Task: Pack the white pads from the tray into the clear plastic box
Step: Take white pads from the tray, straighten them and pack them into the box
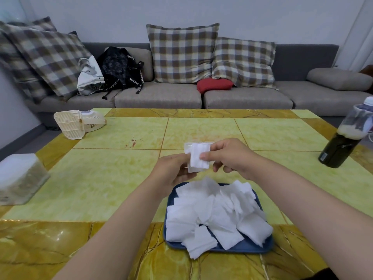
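A blue tray (pixel 250 248) near the table's front edge holds a loose heap of several white pads (pixel 214 213). Just beyond it, above the table, both hands meet. My right hand (pixel 230 156) pinches a small stack of white pads (pixel 198 158) between thumb and fingers. My left hand (pixel 173 168) grips the lower left of the same stack from below. The clear plastic box (pixel 198 143) shows only as a thin rim behind the held pads; the rest of it is hidden by the pads and my hands.
A dark green bottle (pixel 343 142) stands at the table's right edge. A cream plastic basket and fan (pixel 78 123) lie at the far left, and a white-lidded container (pixel 20 178) sits at the left edge. A grey sofa with checked cushions runs behind the table.
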